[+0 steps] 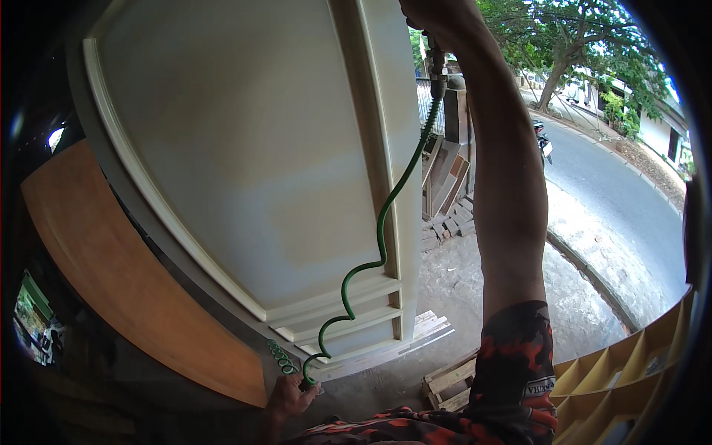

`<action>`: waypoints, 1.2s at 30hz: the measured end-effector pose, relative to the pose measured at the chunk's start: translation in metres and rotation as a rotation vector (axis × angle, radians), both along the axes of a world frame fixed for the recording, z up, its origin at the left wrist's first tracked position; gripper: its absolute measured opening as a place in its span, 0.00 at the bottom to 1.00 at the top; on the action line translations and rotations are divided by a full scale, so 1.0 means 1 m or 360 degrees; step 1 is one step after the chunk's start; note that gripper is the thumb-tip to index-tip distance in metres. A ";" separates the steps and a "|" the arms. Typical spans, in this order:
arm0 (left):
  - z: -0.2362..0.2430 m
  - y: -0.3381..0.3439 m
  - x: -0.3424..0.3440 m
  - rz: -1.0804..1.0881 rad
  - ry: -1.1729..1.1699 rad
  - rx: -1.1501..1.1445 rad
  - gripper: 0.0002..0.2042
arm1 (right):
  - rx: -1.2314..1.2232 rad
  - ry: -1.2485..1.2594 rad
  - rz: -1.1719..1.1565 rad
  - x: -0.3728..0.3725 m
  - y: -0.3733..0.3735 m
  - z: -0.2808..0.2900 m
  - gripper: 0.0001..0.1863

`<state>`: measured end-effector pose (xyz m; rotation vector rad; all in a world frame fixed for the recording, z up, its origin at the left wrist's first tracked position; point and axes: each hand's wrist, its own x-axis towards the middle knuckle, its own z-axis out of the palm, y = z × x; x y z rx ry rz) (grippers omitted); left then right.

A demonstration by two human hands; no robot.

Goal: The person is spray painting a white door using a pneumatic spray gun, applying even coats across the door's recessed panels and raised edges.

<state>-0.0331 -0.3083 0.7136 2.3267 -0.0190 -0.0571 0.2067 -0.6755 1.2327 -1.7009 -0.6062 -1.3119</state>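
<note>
Cream framed panel (245, 148) dominates; left hand (288, 398) grips coiled green hose (382, 241); right hand (439, 16), cropped above metal hose fitting (436, 68), grip undeterminable.

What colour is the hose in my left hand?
The hose is green, best seen in the head view.

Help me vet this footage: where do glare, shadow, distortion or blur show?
Head view, right: sunlit pavement glares near white; head view, left: deep shadow around the orange board; head view, rim: black corners, with the panel bowing at left; head view, middle: the hose looks fairly sharp, no obvious blur.
</note>
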 end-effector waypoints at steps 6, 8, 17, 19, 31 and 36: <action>-0.003 0.005 0.003 -0.0052 -0.0032 0.0114 0.12 | -0.0020 0.0184 0.0900 -0.029 0.012 -0.027 0.18; -0.004 0.005 0.004 -0.0040 -0.0035 0.0136 0.12 | 0.0027 0.0163 0.1174 -0.024 0.019 -0.023 0.18; -0.005 0.021 0.008 -0.0028 -0.0007 0.0162 0.14 | 0.0472 0.0232 0.1202 0.002 0.042 -0.039 0.16; -0.016 0.032 0.009 -0.0044 0.0004 0.0143 0.15 | 0.0518 0.0319 0.1074 -0.008 0.051 -0.058 0.16; -0.062 0.125 0.009 -0.0323 0.0455 0.0316 0.16 | 0.0842 0.0534 0.0618 -0.016 0.088 -0.206 0.16; -0.098 0.196 -0.002 -0.0406 0.0684 0.0404 0.17 | 0.1022 0.0879 0.0361 -0.044 0.115 -0.274 0.16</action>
